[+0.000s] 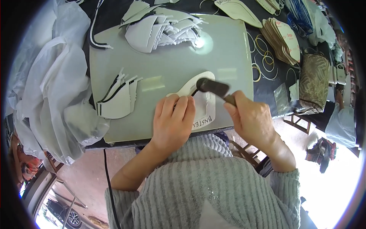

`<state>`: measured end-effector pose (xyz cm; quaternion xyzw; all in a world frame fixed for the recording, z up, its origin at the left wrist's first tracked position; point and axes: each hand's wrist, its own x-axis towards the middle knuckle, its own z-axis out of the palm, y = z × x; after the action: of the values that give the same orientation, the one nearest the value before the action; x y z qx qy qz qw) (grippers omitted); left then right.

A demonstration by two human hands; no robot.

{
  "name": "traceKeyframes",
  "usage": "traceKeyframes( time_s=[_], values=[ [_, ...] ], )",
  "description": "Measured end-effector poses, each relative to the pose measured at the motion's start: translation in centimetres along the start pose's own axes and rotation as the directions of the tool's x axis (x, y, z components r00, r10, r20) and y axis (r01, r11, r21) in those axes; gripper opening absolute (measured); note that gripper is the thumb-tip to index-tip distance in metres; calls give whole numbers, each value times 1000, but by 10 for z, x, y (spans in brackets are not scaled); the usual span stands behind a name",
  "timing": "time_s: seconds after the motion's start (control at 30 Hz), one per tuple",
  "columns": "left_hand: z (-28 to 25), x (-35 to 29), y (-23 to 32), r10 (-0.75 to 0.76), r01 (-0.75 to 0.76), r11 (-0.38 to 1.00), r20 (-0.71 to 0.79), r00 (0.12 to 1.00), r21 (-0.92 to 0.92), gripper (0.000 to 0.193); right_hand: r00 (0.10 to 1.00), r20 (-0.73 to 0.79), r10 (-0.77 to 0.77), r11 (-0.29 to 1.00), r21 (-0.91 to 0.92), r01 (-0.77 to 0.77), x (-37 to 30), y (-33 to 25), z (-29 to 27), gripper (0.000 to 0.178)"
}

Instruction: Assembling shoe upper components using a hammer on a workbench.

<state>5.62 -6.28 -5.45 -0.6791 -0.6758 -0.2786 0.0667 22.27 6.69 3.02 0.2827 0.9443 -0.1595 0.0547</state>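
My right hand (pixel 253 118) is closed around the short handle of a hammer (pixel 215 87), whose dark head is over the far part of a cream sole-shaped pattern board (pixel 210 78). On this board lies a white cut piece (pixel 201 105) with a dark strip along one edge. My left hand (pixel 171 124) presses down there, its bent fingers close together on the white cut piece and partly hiding it. To the left of that hand is a small overlapping stack of white cut pieces (pixel 120 101) with black edging.
A grey work board (pixel 152 63) lies beneath everything. At its far side is a heap of white cut pieces (pixel 164 32). Crumpled plastic bags (pixel 57 84) cover the left side. Thin cord loops (pixel 265 57), a stack of cardboard shapes (pixel 288 40) and a patterned pouch (pixel 314 78) are at right.
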Motion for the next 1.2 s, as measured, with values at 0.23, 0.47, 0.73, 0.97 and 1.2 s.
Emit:
traceKeyframes(
  time_s=[0.23, 0.47, 0.73, 0.97, 1.2],
  values=[
    [-3, 0, -3, -143, 141, 984, -11, 990, -108, 25, 1000, -17, -26, 999, -20, 26, 4, 11, 18, 31],
    [-9, -9, -7, -81, 76, 984, -27, 996, -161, 23, 1000, 13, 20, 1000, -6, -20, 4, 12, 13, 30],
    [-8, -10, -8, 16, -18, 996, -20, 1000, -93, 28, 988, -72, -137, 990, 21, 139, -3, -3, 7, 30],
    [-10, -11, -4, 37, -37, 997, 0, 999, -74, 29, 986, 166, -23, 999, -30, 29, -5, -4, 6, 31],
    [-9, -11, -6, 18, -17, 997, 3, 1000, -78, 31, 989, 138, -55, 998, 27, 52, -5, 1, 4, 32]
  ],
)
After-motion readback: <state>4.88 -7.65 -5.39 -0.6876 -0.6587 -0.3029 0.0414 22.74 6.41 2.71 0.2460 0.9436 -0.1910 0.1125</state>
